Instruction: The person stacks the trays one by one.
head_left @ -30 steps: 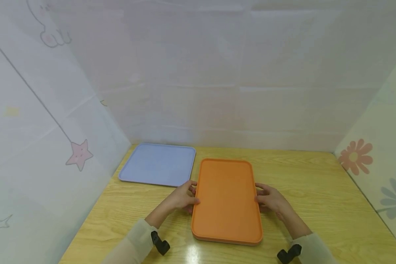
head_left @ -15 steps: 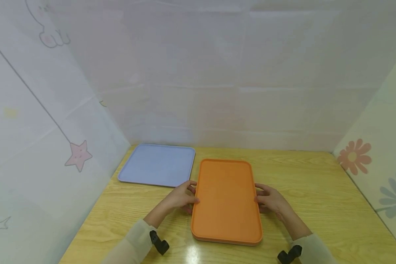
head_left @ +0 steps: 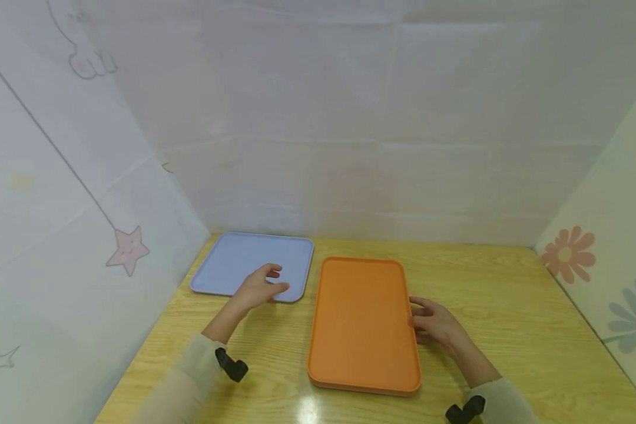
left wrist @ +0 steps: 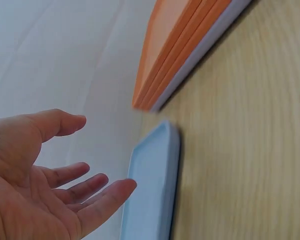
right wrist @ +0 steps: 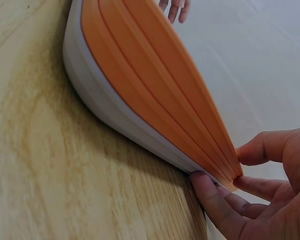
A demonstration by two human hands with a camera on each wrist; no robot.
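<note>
A stack of orange trays [head_left: 363, 324] lies lengthwise on the table. Pale lavender layers [right wrist: 97, 95] show beneath the orange ones in the wrist views. My right hand [head_left: 439, 325] holds the stack's right edge; in the right wrist view the thumb is at the upper rim and the fingers reach the lower layers. My left hand [head_left: 259, 287] is over the near right part of a light blue tray [head_left: 244, 259], thumb and fingers spread and holding nothing. In the left wrist view the left hand [left wrist: 50, 185] has a gap between thumb and fingers; fingertip contact with the blue tray is unclear.
The wooden table [head_left: 487, 294] runs back to a pale cloth wall [head_left: 350, 118]. Cloth sides with a star [head_left: 128, 250] on the left and flowers [head_left: 568, 254] on the right bound it. A narrow strip of wood separates blue tray and stack.
My left hand has let go of the stack's left edge and moved left and back over the blue tray. The right hand and the trays look unmoved.
</note>
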